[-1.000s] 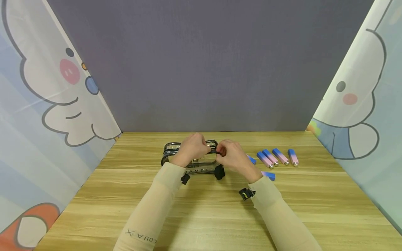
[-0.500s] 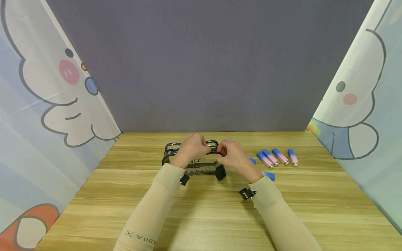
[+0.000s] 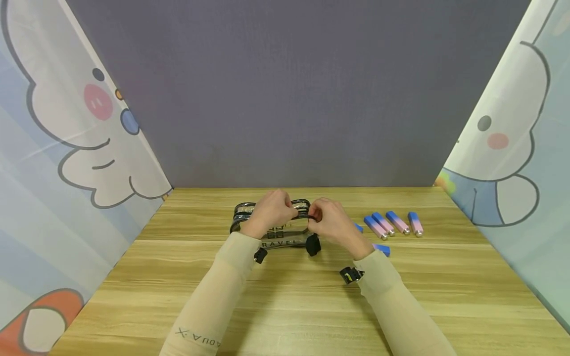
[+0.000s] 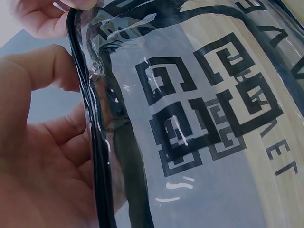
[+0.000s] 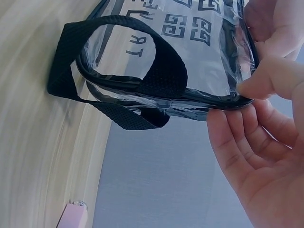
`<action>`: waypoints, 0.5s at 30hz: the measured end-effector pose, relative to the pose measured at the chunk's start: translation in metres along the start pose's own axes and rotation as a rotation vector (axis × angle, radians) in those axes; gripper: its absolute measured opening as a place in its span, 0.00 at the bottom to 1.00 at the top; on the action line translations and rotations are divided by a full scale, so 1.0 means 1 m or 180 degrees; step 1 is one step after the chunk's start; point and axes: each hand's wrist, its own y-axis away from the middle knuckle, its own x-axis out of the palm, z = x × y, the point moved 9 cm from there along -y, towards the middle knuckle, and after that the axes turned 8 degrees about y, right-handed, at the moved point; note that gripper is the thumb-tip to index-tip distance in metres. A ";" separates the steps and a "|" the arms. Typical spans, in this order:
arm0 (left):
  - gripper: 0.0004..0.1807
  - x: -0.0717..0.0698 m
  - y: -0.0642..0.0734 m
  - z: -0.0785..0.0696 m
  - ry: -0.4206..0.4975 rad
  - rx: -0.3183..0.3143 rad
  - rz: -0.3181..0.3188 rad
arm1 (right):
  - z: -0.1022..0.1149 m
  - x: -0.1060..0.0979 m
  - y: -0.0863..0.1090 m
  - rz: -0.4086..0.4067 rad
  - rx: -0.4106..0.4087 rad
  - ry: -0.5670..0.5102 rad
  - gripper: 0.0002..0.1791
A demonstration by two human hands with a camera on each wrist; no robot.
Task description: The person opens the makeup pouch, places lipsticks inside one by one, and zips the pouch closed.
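Observation:
A clear plastic travel pouch (image 3: 285,241) with black piping and dark printed lettering stands near the back of the table. My left hand (image 3: 270,213) pinches its upper edge around the middle. In the left wrist view, that hand (image 4: 38,142) is curled along the black-edged rim, beside the square printed logo. At the pouch's upper right corner, my right hand (image 3: 333,227) grips the edge. The right wrist view has its thumb and fingers (image 5: 228,133) on either side of the black rim. A black webbing loop (image 5: 164,61) sticks out from the pouch's end.
Right of the pouch lie several blue-and-pink lipstick-like tubes (image 3: 376,227) on the wooden table (image 3: 285,306). One tube (image 3: 382,250) lies nearer my right wrist; another (image 3: 358,227) is partly hidden behind that hand. A grey panel (image 3: 303,99) closes off the back, with cartoon-printed sheets at both sides.
Both hands stay at the pouch's top edge, with only a very slight shift of the right hand and the pouch to the right. The tubes have not moved.

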 end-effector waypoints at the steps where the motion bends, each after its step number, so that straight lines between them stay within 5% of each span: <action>1: 0.24 0.000 0.000 0.000 0.0003 0.0006 -0.0005 | 0.000 0.000 0.000 0.0003 -0.0001 -0.0008 0.04; 15: 0.17 -0.003 0.002 0.002 0.0056 0.0022 -0.0029 | -0.003 -0.001 0.000 0.0052 0.0079 -0.0023 0.05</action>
